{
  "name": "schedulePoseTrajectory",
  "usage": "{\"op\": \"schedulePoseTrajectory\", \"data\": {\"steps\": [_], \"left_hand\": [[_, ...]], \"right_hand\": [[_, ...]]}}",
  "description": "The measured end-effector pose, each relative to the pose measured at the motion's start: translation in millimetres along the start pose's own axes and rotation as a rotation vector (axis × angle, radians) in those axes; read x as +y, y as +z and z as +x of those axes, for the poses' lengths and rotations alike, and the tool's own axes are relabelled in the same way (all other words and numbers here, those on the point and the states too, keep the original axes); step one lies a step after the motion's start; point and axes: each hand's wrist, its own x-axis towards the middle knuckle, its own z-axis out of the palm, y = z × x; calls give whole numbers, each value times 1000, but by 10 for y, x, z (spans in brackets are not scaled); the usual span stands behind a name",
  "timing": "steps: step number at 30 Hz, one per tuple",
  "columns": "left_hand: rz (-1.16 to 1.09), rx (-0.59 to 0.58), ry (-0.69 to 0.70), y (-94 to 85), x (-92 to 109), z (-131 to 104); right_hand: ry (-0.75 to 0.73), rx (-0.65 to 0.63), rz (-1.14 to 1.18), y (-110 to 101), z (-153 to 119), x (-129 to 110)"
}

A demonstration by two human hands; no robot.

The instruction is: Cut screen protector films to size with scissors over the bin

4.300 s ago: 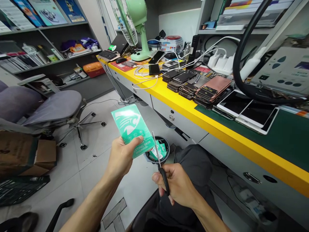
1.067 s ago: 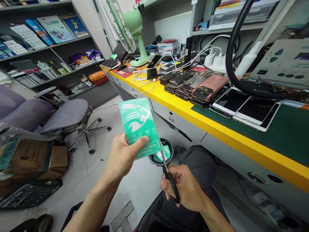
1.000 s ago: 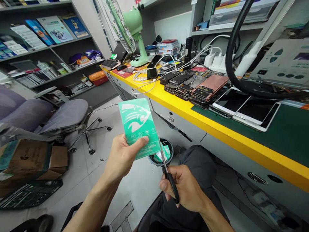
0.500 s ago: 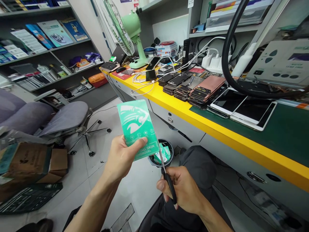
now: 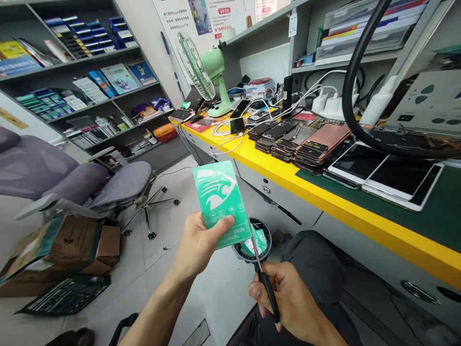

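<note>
The left hand [image 5: 196, 242] pinches a green packet [image 5: 221, 204] upright over the bin [image 5: 252, 242]; the right hand [image 5: 288, 302] grips scissors [image 5: 264, 283] (blades at its edge). A slanted cut could likely nick the contents.

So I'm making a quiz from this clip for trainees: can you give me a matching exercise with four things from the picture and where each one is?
Things:
1. green packet
2. scissors
3. small bin
4. green fan

Places:
A. on the floor, below the packet
B. on the far end of the yellow-edged bench
C. in the left hand
D. in the right hand, blades at the packet's right edge

Pairs: 1-C, 2-D, 3-A, 4-B
</note>
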Motion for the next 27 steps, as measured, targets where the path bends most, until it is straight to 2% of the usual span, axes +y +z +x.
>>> {"op": "schedulePoseTrajectory", "data": {"steps": [7, 17, 27], "left_hand": [[1, -17, -7, 3, -2, -17], [49, 37, -12, 23, 7, -23], [-6, 51, -10, 47, 9, -39]], "right_hand": [[5, 1, 15, 9, -18, 24], [9, 3, 35, 23, -5, -27], [10, -2, 19, 15, -9, 27]]}}
